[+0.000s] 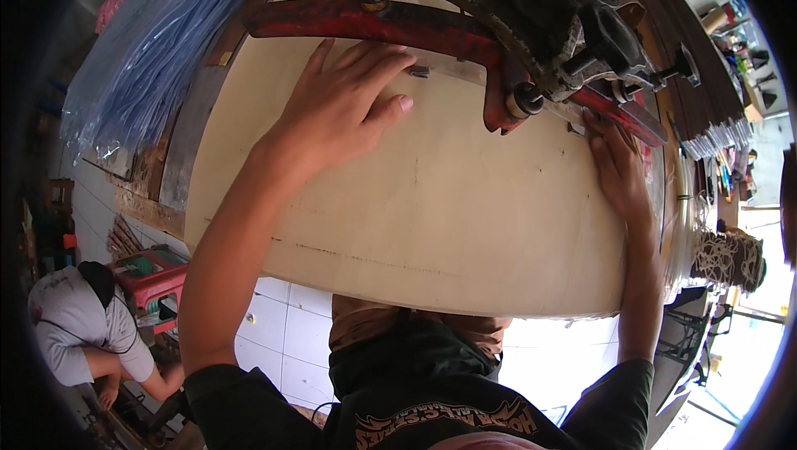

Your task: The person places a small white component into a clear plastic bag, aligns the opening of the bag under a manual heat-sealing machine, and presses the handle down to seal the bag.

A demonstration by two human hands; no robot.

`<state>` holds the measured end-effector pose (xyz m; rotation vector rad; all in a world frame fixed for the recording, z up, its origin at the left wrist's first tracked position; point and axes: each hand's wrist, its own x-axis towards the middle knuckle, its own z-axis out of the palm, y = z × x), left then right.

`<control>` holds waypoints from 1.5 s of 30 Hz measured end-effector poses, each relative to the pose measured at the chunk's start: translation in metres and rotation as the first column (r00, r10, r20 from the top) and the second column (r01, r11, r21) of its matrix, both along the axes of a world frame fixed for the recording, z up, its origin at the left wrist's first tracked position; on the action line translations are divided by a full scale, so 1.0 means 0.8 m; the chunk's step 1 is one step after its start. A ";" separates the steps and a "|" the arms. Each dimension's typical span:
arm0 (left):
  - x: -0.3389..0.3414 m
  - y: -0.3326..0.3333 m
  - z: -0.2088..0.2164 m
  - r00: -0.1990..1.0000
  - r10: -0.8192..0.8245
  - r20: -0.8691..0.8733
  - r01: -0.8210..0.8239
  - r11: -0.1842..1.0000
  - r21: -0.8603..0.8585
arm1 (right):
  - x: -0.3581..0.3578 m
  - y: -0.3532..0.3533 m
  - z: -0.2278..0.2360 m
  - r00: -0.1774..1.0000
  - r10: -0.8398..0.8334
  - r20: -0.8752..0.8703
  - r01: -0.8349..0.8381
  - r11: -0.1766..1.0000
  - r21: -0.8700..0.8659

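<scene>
My left hand (353,97) lies on the pale board (398,201) with its fingers stretched out and a little apart. Its fingertips reach up to the red metal bar (357,22) of a dark machine (531,14). Beside those fingers is a small dark block (420,72), close to a clear strip (455,68) that runs beneath the bar. My right hand (616,159) rests at the board's right side, fingers extended toward the bar's right end and partly under it. Another small dark block (576,128) sits by its fingertips. Neither hand is wrapped round anything.
Clear bluish plastic sheets (162,51) are piled at the left. Stacked dark sheets (693,68) and a cord-wrapped bundle (729,259) stand at the right. A person in a grey shirt (83,325) bends near a red stool (149,276) at lower left.
</scene>
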<state>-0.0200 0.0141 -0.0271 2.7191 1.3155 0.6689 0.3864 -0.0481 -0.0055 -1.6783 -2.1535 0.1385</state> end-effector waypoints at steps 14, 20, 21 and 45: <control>-0.005 0.004 -0.008 0.999 -0.033 0.038 0.031 0.998 0.059 | 0.004 0.000 -0.006 1.000 0.001 -0.009 -0.001 1.000 -0.004; -0.003 0.005 -0.003 0.997 -0.060 0.050 0.060 0.998 0.013 | 0.005 -0.001 -0.005 0.999 -0.010 -0.035 0.009 0.999 -0.039; -0.003 0.005 -0.001 0.997 -0.061 0.043 0.061 0.998 0.006 | 0.006 -0.002 -0.005 1.000 -0.012 -0.022 0.011 0.999 -0.032; -0.001 0.005 0.007 0.997 -0.060 -0.050 0.059 0.998 -0.024 | 0.020 -0.019 0.012 0.951 0.092 0.294 -0.060 0.991 -0.118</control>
